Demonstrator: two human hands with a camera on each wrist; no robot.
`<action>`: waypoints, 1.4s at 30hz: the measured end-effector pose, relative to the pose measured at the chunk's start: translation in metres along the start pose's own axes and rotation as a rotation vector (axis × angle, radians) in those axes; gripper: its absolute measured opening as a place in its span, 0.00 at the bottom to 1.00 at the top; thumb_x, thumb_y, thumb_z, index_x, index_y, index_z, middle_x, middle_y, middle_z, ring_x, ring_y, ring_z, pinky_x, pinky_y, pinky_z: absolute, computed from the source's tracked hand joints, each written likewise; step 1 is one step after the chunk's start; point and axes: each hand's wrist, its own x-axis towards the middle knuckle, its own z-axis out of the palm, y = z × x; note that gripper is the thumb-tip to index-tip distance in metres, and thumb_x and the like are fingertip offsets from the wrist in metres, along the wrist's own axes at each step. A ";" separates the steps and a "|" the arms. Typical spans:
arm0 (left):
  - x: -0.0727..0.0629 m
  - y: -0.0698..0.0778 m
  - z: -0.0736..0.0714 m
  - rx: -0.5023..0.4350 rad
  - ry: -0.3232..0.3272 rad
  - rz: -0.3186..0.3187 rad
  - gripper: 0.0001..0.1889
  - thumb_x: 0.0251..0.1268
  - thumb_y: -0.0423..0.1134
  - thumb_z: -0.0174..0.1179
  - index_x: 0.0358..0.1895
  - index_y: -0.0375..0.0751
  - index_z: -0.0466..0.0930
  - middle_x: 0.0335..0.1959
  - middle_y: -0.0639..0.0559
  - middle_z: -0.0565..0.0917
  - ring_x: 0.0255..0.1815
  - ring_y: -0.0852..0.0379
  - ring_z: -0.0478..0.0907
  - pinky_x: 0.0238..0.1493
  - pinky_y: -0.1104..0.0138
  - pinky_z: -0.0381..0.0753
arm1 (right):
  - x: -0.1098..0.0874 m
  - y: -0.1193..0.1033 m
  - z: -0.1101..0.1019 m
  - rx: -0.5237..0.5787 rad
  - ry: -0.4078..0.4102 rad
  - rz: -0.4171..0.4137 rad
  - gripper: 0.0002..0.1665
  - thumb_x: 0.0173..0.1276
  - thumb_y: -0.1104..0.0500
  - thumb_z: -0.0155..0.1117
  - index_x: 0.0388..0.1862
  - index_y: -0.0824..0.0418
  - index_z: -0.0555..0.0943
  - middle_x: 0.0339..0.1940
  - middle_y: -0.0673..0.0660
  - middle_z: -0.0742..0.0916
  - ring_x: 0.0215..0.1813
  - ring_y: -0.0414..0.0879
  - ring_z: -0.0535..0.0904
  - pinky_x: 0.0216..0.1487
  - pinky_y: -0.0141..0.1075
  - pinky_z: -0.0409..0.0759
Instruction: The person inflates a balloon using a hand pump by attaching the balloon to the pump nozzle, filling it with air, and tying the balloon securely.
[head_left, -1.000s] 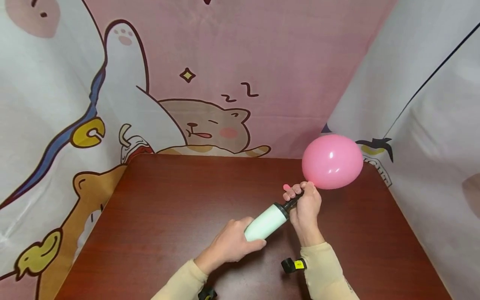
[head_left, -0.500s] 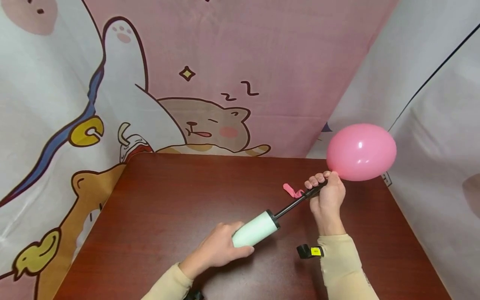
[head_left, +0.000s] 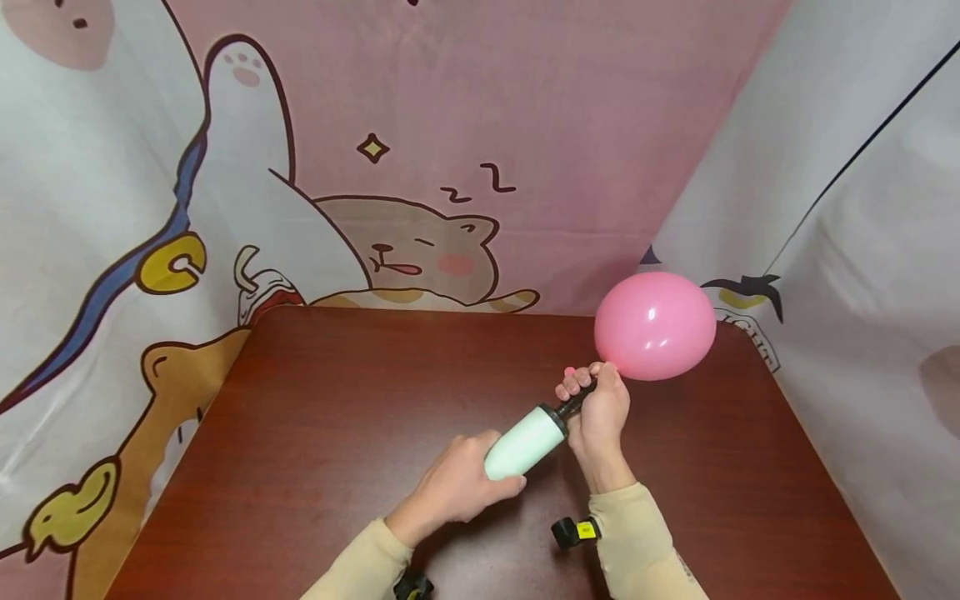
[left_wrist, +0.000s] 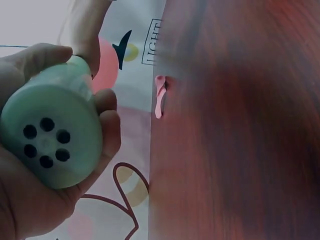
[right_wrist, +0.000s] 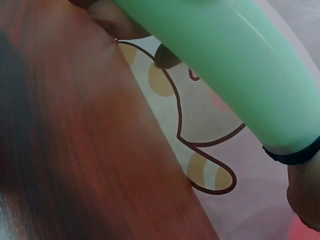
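In the head view, my left hand [head_left: 461, 482] grips the mint-green barrel of a balloon pump [head_left: 525, 442]. Holes dot the barrel's round end in the left wrist view. My right hand [head_left: 603, 417] holds the pump's black end, thumb at the neck of an inflated pink balloon [head_left: 656, 327], which bulges beyond that hand. Fingers hide the nozzle and balloon mouth. Little black rod shows between barrel and right hand. A limp pink balloon [left_wrist: 160, 97] lies on the table in the left wrist view; in the head view the right fingers mostly cover it.
The reddish-brown wooden table [head_left: 360, 392] stretches under both hands. Cartoon-printed cloth [head_left: 570, 150] hangs behind and at both sides of it. The inflated balloon is near the table's far right corner.
Half a second ago the right hand and balloon were farther up and right, with the pump's black rod drawn out. Now they are back down-left, barrel and right hand close together, as one second ago.
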 end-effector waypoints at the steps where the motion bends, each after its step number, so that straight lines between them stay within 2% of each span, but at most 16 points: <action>1: 0.001 0.000 0.001 -0.013 -0.002 -0.005 0.19 0.56 0.51 0.73 0.44 0.43 0.81 0.22 0.59 0.78 0.13 0.65 0.72 0.14 0.68 0.73 | -0.001 0.000 0.000 -0.005 -0.005 -0.002 0.21 0.87 0.56 0.38 0.29 0.57 0.68 0.18 0.50 0.70 0.19 0.41 0.66 0.22 0.31 0.68; 6: 0.000 0.000 0.003 -0.029 -0.006 0.004 0.21 0.57 0.52 0.72 0.48 0.43 0.83 0.24 0.60 0.80 0.18 0.66 0.73 0.19 0.69 0.75 | 0.000 -0.008 -0.002 0.013 -0.033 0.000 0.22 0.87 0.57 0.39 0.28 0.57 0.69 0.18 0.51 0.70 0.19 0.42 0.66 0.22 0.32 0.70; 12: -0.004 -0.002 -0.002 0.010 0.007 0.051 0.21 0.57 0.53 0.73 0.48 0.45 0.83 0.27 0.61 0.81 0.23 0.66 0.73 0.25 0.70 0.74 | 0.006 -0.026 -0.003 -0.017 -0.039 -0.002 0.20 0.87 0.56 0.39 0.31 0.58 0.69 0.19 0.52 0.71 0.20 0.45 0.67 0.31 0.37 0.83; 15: -0.009 -0.004 -0.005 0.011 0.001 0.074 0.21 0.57 0.53 0.73 0.49 0.45 0.83 0.29 0.61 0.82 0.24 0.67 0.74 0.26 0.70 0.74 | 0.011 -0.037 -0.003 0.000 -0.029 -0.016 0.20 0.87 0.56 0.40 0.31 0.58 0.68 0.20 0.52 0.71 0.20 0.45 0.66 0.29 0.36 0.81; 19: -0.016 -0.006 -0.010 0.014 -0.006 0.087 0.21 0.58 0.52 0.73 0.50 0.45 0.83 0.29 0.61 0.82 0.24 0.67 0.74 0.26 0.71 0.74 | 0.018 -0.049 -0.004 0.042 -0.019 -0.043 0.20 0.87 0.56 0.42 0.30 0.59 0.69 0.20 0.52 0.71 0.21 0.44 0.66 0.24 0.34 0.71; 21: -0.019 -0.006 -0.012 0.031 0.000 0.087 0.21 0.57 0.52 0.73 0.49 0.45 0.83 0.28 0.62 0.82 0.24 0.67 0.73 0.26 0.71 0.74 | 0.019 -0.051 -0.004 0.045 -0.017 -0.039 0.20 0.87 0.55 0.43 0.31 0.60 0.69 0.20 0.53 0.71 0.21 0.44 0.67 0.24 0.34 0.71; 26: -0.020 -0.006 -0.013 0.080 0.019 0.085 0.19 0.56 0.53 0.73 0.44 0.47 0.83 0.26 0.62 0.81 0.23 0.67 0.72 0.24 0.71 0.72 | 0.018 -0.044 -0.005 0.040 -0.002 -0.015 0.19 0.87 0.54 0.42 0.32 0.59 0.68 0.21 0.52 0.70 0.21 0.44 0.66 0.25 0.34 0.71; 29: -0.016 -0.004 -0.011 0.088 0.025 0.086 0.18 0.56 0.52 0.73 0.42 0.46 0.82 0.26 0.62 0.80 0.22 0.67 0.71 0.23 0.71 0.72 | 0.014 -0.034 -0.004 0.021 0.015 -0.015 0.19 0.87 0.54 0.40 0.33 0.58 0.67 0.21 0.51 0.70 0.21 0.44 0.65 0.29 0.34 0.78; 31: -0.012 -0.002 -0.008 0.084 0.032 0.083 0.18 0.55 0.52 0.73 0.42 0.44 0.82 0.26 0.61 0.79 0.22 0.67 0.71 0.23 0.71 0.72 | 0.009 -0.025 -0.002 0.012 0.013 -0.006 0.19 0.87 0.55 0.39 0.33 0.58 0.67 0.20 0.51 0.70 0.20 0.43 0.65 0.29 0.34 0.80; 33: -0.008 0.000 -0.006 0.080 0.042 0.078 0.19 0.55 0.51 0.73 0.43 0.43 0.82 0.25 0.61 0.79 0.21 0.67 0.71 0.23 0.71 0.71 | 0.004 -0.016 0.000 -0.008 0.005 0.012 0.19 0.87 0.55 0.38 0.32 0.58 0.66 0.20 0.51 0.70 0.20 0.43 0.65 0.28 0.34 0.79; 37: -0.002 0.002 -0.001 0.064 0.061 0.066 0.19 0.54 0.51 0.73 0.42 0.42 0.82 0.24 0.60 0.78 0.20 0.66 0.70 0.21 0.71 0.71 | -0.002 -0.005 0.002 -0.020 -0.009 0.012 0.19 0.87 0.55 0.38 0.32 0.57 0.66 0.19 0.51 0.70 0.20 0.43 0.66 0.23 0.31 0.70; 42: 0.001 0.003 0.003 0.039 0.042 0.050 0.21 0.54 0.52 0.74 0.45 0.42 0.83 0.25 0.60 0.80 0.21 0.66 0.72 0.22 0.70 0.72 | -0.001 -0.010 0.000 -0.010 -0.012 0.003 0.20 0.87 0.56 0.39 0.31 0.58 0.68 0.19 0.51 0.70 0.20 0.43 0.66 0.24 0.32 0.72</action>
